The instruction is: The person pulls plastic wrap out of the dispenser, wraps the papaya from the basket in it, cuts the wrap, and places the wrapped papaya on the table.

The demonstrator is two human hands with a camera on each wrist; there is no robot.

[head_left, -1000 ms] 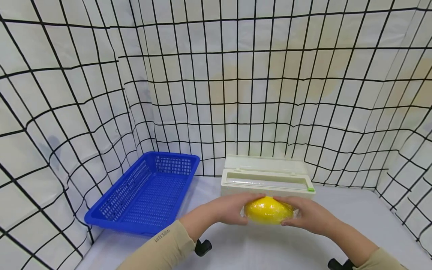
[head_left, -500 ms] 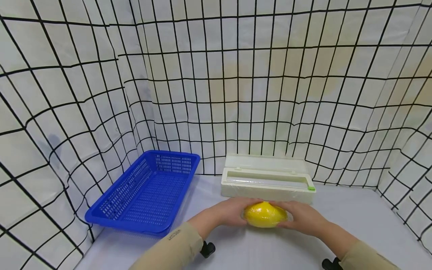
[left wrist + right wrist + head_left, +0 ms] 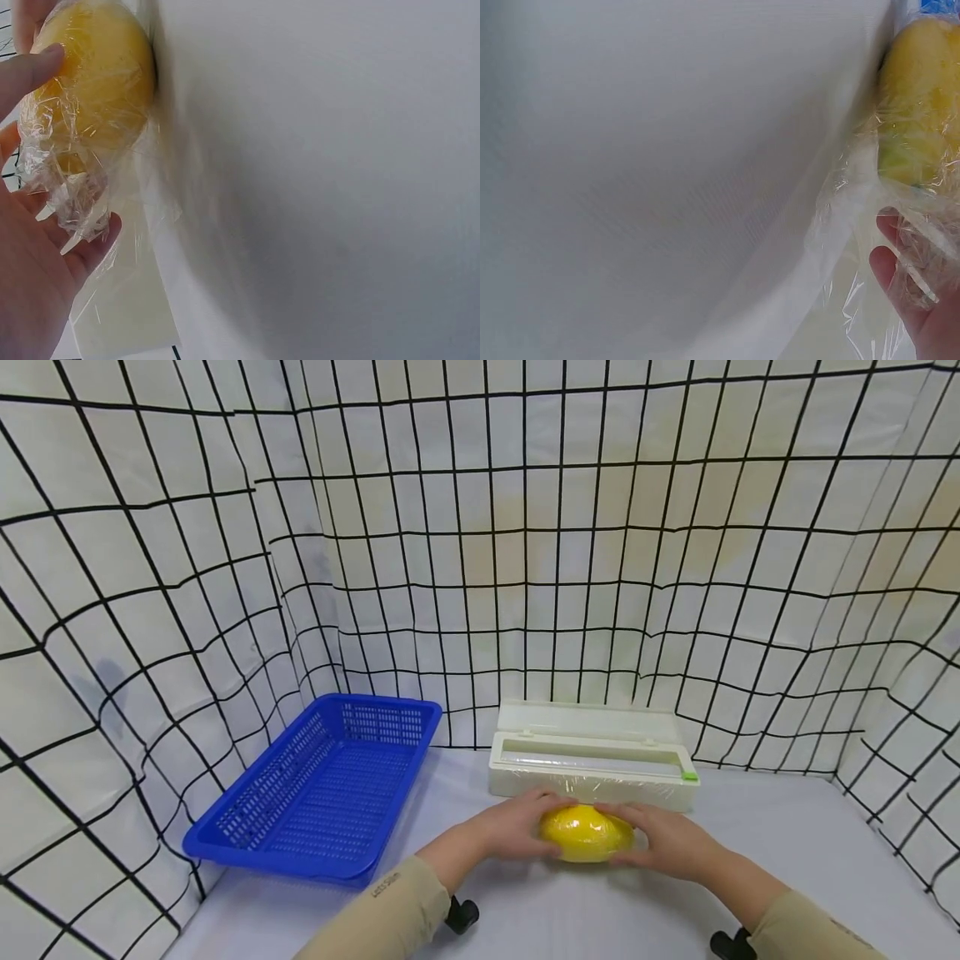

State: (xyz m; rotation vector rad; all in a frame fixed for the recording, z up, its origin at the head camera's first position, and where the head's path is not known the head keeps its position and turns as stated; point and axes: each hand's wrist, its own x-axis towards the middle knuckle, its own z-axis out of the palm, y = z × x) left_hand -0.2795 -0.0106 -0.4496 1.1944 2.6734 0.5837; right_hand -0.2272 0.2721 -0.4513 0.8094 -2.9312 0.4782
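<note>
A smooth yellow fruit, wrapped in crinkled cling film, lies on the white-covered table between both hands. At its left end my left hand holds it, thumb and fingers spread around the wrapped end. My right hand grips the opposite end in the same way. Bunched film gathers at the fruit's end beside the left fingers in the left wrist view. In the right wrist view, loose film spreads over the fingers, and the fruit's lower end looks greenish. The fruit's far side is hidden.
Behind the hands stands a cream cling film dispenser, lid raised, a roll inside and a green piece at its right end. To the left sits a blue perforated basket. Black wire mesh over white sheeting surrounds the table.
Over the last second, both hands and the wrapped fruit have come down slightly toward me. In the last half second the hands have shifted only a little on the fruit.
</note>
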